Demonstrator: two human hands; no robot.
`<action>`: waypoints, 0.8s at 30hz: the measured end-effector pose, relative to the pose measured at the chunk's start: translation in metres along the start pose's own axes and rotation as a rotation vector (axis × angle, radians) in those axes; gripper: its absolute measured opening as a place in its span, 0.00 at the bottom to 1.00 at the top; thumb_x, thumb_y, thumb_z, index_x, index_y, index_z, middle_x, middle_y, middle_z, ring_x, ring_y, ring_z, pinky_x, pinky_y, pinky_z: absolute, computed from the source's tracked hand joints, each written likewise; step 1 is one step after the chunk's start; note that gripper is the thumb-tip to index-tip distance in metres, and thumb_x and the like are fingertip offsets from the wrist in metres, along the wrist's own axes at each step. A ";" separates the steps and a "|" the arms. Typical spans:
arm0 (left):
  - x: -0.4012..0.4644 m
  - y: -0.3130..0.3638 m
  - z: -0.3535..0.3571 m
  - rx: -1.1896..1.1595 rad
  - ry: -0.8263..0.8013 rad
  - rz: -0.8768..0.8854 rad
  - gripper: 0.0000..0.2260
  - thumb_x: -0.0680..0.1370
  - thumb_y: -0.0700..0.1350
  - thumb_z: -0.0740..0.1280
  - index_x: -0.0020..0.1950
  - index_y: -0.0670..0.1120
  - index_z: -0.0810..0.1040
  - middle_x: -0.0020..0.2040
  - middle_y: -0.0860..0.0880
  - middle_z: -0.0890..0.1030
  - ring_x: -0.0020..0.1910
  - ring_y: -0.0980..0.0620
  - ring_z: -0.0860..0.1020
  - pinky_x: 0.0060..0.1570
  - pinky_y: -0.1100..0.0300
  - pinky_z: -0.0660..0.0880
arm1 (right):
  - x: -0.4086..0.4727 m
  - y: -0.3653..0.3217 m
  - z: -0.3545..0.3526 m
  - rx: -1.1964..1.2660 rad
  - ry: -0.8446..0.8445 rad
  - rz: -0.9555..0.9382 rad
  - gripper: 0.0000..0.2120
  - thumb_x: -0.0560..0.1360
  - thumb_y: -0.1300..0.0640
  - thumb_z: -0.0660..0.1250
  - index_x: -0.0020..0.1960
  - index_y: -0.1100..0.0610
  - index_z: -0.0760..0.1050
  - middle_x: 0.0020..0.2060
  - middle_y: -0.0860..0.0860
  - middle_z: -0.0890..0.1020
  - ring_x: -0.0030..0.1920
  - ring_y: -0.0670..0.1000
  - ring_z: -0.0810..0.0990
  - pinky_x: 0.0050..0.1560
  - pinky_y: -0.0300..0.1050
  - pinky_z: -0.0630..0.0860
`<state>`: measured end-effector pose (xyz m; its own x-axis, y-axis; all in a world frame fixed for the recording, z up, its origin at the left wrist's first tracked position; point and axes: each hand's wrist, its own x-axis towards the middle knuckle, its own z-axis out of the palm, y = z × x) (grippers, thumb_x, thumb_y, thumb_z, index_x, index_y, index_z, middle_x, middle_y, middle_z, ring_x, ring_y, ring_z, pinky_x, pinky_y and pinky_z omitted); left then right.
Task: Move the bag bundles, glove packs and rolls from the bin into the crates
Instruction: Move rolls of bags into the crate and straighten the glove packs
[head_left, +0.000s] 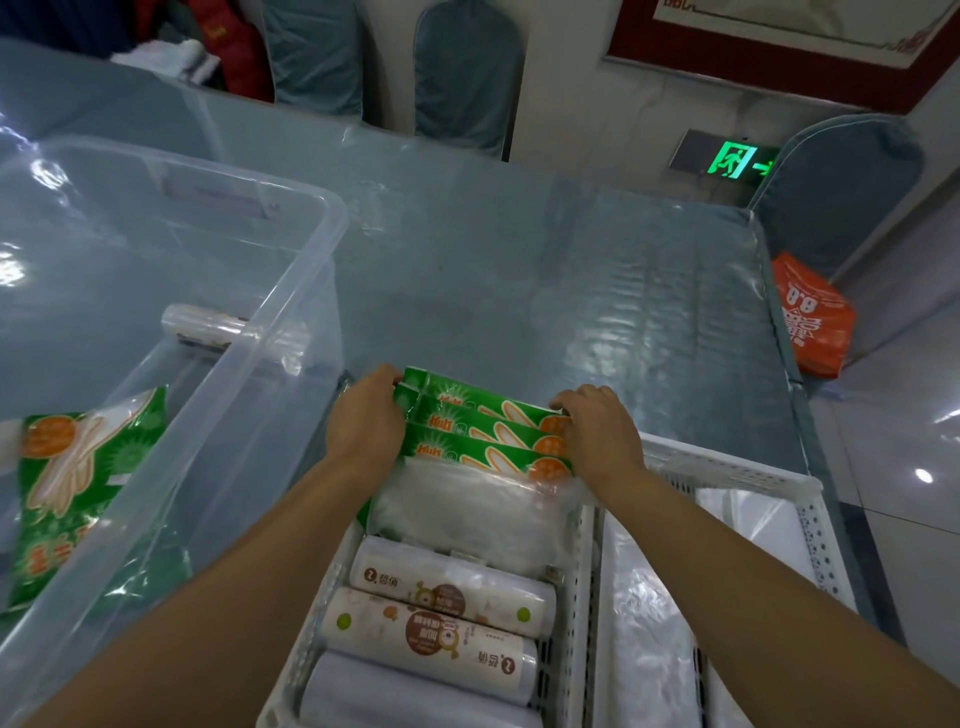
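Both forearms run off the bottom edge. The left hand's (363, 415) fingertips are tucked behind the green glove packs (483, 441), and the right hand's (602, 436) fingers curl over their far end, out of sight. The clear bin (291, 332) is cut by the left edge, as is the glove pack (88, 488) inside it. The nearest roll (415, 691) and both crates (576, 597) leave the frame below. Print on the orange bag (810, 322) is unreadable.

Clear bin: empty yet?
Not empty. The clear bin holds a green glove pack near the front and a roll at the back.
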<state>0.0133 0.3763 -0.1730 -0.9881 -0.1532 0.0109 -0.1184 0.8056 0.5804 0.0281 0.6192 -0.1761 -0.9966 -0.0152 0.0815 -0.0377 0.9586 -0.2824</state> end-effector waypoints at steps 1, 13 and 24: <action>0.001 -0.001 0.000 -0.008 0.008 -0.010 0.12 0.75 0.33 0.59 0.53 0.44 0.74 0.49 0.40 0.80 0.46 0.40 0.78 0.45 0.49 0.76 | 0.001 0.000 -0.001 0.005 -0.013 0.009 0.10 0.73 0.63 0.66 0.54 0.57 0.78 0.48 0.54 0.80 0.51 0.54 0.72 0.47 0.47 0.70; 0.000 -0.012 -0.002 -0.076 -0.087 -0.089 0.05 0.73 0.47 0.68 0.47 0.48 0.78 0.39 0.50 0.79 0.40 0.49 0.77 0.39 0.58 0.71 | -0.002 0.002 0.001 -0.274 -0.028 -0.089 0.10 0.74 0.48 0.62 0.47 0.49 0.81 0.43 0.48 0.79 0.48 0.51 0.69 0.47 0.48 0.61; -0.007 -0.015 0.002 -0.246 0.015 -0.114 0.09 0.72 0.46 0.71 0.48 0.48 0.73 0.41 0.52 0.77 0.39 0.53 0.75 0.36 0.59 0.69 | -0.003 0.003 -0.002 -0.091 0.084 -0.113 0.06 0.72 0.50 0.66 0.42 0.52 0.78 0.41 0.48 0.77 0.45 0.50 0.70 0.46 0.45 0.61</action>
<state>0.0218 0.3665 -0.1830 -0.9681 -0.2446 -0.0544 -0.1993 0.6201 0.7588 0.0309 0.6232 -0.1750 -0.9765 -0.1044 0.1886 -0.1388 0.9739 -0.1796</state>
